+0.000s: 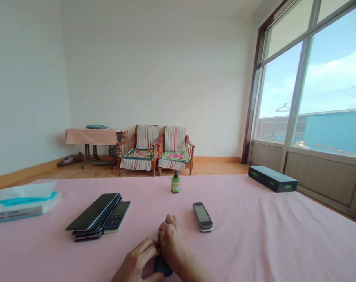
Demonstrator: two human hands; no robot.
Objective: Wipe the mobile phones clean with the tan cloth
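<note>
Near the bottom middle, my left hand (138, 258) and my right hand (172, 239) close together around a small dark object (162, 266). Its lower end shows rounded below my fingers, and the rest is covered, so its kind cannot be made out. The fingers of my left hand pinch its left side. My right hand curls over its upper part. Just beyond my right hand lies a touchscreen phone (203, 216), face up. Left of my hands is a pile of dark phones (94, 215), with a keypad phone (117, 217) leaning out at its right side.
A green pump bottle (175, 183) stands at the far edge of the pink tablecloth (248, 243). A black box (272, 179) lies at the far right, a tissue pack (22, 205) at the left. Beyond are two wooden armchairs (139, 149) and a small draped table (91, 136).
</note>
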